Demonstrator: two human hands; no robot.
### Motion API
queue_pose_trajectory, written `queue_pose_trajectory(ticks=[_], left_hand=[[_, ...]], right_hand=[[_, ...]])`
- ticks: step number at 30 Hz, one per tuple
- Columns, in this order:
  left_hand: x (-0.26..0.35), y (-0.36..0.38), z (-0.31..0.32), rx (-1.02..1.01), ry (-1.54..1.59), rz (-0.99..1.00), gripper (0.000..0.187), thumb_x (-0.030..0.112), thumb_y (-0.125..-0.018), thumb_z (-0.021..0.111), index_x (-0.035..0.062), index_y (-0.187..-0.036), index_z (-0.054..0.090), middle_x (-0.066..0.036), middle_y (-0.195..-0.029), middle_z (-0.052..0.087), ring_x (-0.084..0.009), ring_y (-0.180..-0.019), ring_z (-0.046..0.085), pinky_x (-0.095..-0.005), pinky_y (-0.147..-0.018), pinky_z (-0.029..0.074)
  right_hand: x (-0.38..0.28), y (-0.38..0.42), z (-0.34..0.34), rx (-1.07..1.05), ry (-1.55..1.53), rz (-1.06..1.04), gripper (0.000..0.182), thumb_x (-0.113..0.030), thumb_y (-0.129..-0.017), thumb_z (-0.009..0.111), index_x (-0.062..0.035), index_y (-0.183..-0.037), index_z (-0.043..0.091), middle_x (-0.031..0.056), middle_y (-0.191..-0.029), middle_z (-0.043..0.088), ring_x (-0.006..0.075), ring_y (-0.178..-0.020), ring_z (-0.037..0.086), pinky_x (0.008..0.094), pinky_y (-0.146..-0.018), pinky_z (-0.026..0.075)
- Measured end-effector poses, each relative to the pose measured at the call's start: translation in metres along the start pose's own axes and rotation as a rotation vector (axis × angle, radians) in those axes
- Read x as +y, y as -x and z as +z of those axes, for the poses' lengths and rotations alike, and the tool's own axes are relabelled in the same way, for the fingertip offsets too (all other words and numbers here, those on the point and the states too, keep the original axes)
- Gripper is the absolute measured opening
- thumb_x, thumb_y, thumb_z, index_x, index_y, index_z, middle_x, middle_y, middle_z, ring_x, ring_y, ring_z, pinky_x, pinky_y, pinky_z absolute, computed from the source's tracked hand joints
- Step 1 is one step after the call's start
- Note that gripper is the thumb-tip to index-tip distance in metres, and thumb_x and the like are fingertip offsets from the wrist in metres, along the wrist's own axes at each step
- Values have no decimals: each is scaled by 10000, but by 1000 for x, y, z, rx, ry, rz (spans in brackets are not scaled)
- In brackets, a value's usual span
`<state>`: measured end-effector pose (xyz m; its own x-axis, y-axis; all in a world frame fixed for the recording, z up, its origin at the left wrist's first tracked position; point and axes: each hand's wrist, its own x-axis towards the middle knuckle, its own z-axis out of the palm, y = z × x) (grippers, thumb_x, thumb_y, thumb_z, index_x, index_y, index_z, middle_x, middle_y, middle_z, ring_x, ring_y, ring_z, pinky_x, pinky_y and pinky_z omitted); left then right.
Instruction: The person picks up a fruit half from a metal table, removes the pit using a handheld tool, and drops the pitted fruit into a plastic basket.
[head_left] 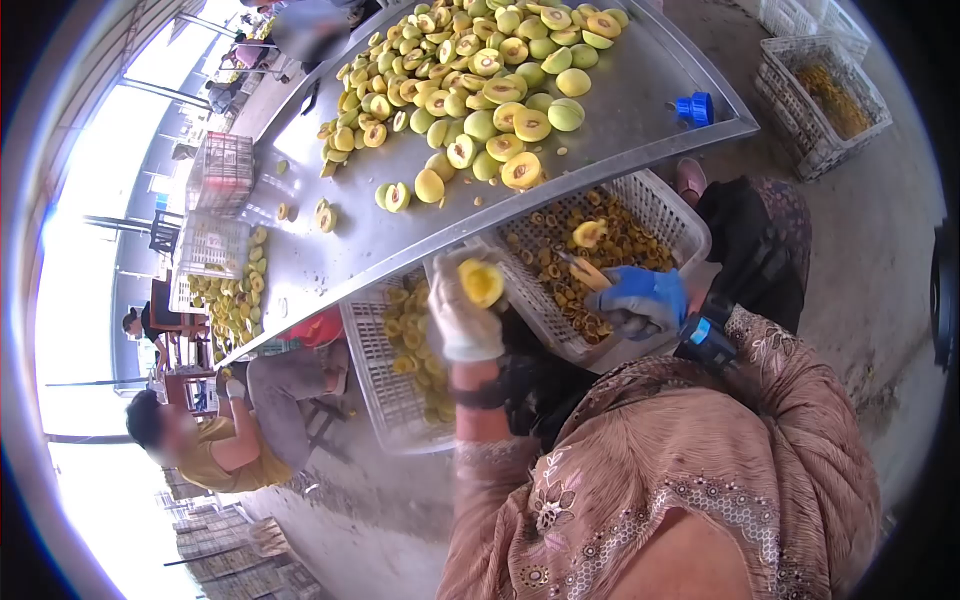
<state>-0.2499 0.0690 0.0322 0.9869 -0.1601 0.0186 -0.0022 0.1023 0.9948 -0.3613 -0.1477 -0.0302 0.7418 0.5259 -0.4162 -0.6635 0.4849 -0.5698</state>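
My left hand [463, 318], in a white glove, holds a halved yellow fruit [481, 283] with its hollow cut face showing. It is over the inner edge of a white crate [385, 405] of fruit halves. My right hand [640, 301], in a blue and grey glove, grips a tool with a wooden handle [587, 272]; its metal tip points up and left. Beneath that tool, another white crate [690, 222] contains brown pits and scraps, with a yellow fruit piece [589, 234] at or above them. Many green-yellow fruits, whole and halved [480, 124], are heaped on the metal table [385, 232].
A blue cap-like object [694, 109] lies near the table's right corner. Another crate [820, 150] stands on the floor at upper right. At left sits a person in a yellow top [235, 455], beside crates and fruit on the table's far end [232, 300].
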Motion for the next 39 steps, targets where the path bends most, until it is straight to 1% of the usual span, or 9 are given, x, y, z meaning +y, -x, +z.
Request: queue_pose_trajectory(ticks=[3, 5, 8, 12, 19, 24, 27, 36, 39], left_hand=[[11, -13, -65, 182, -216, -76, 363, 364, -958, 492, 36, -1041, 623, -132, -894, 660, -219, -628, 629, -326, -539, 518], [1, -35, -126, 164, -1307, 159, 397, 360, -926, 540, 47, -1162, 603, -165, -1090, 620, -305, -944, 631, -404, -816, 520], [36, -53, -103, 362, -1754, 3, 485, 325, -886, 592, 100, -1308, 516, -199, -1233, 546, -367, -1117, 553, -432, -979, 431], [27, -137, -91, 108, -1387, 228, 607, 347, -849, 640, 112, -1374, 446, -223, -1301, 514, -379, -1166, 528, -419, -978, 435], [-17, -221, -13, -243, -1673, -155, 695, 341, -810, 685, 106, -1394, 390, -241, -1179, 601, -403, -1117, 560, -445, -955, 449], [-27, -200, -44, -128, -213, -248, 423, 216, -922, 568, 83, -1314, 482, -124, -1025, 627, -243, -669, 654, -252, -468, 484], [6, -136, -25, -163, 139, -207, 421, 293, -929, 565, 84, -1289, 499, -116, -994, 626, -202, -608, 607, -239, -452, 456], [-3, -36, 35, 160, 220, -214, 461, 522, -889, 590, 90, -1045, 559, -63, -839, 629, -150, -610, 594, -230, -452, 460], [-19, -26, 38, 225, 192, -131, 436, 472, -905, 595, 47, -1003, 589, -51, -838, 622, -136, -670, 608, -249, -516, 490]], right_hand=[[22, 3, -43, 68, -135, -54, 250, -231, -914, 618, -77, -1063, 490, -43, -658, 458, 34, -443, 376, 194, -369, 265], [24, 6, -53, 58, -286, -42, 272, -222, -910, 612, -76, -1106, 493, -43, -680, 471, 45, -456, 392, 202, -374, 267], [22, 1, -44, 277, -81, 24, 195, -230, -920, 566, -60, -1013, 547, -32, -670, 498, 75, -452, 417, 232, -374, 269], [15, 0, -29, 312, 110, 17, 307, -231, -930, 596, -98, -678, 482, -8, -500, 434, 91, -363, 360, 251, -350, 250], [7, 4, -36, 309, 50, 17, 252, -239, -935, 590, -94, -750, 500, -4, -525, 460, 92, -388, 397, 249, -368, 285], [-2, 3, -28, 428, 184, 12, 212, -265, -912, 620, -102, -820, 520, -14, -558, 474, 80, -400, 409, 234, -366, 304], [-33, 12, 2, 401, 210, -85, 197, -247, -895, 639, -82, -862, 537, -22, -554, 471, 76, -391, 432, 227, -351, 305], [-36, -32, 62, 374, 654, -266, 443, -250, -875, 659, -51, -1241, 509, -2, -667, 541, 61, -501, 476, 242, -447, 393], [-31, -33, 71, 467, 829, -354, 458, -270, -846, 664, 1, -1191, 529, 150, -817, 618, 265, -695, 595, 352, -626, 474]])
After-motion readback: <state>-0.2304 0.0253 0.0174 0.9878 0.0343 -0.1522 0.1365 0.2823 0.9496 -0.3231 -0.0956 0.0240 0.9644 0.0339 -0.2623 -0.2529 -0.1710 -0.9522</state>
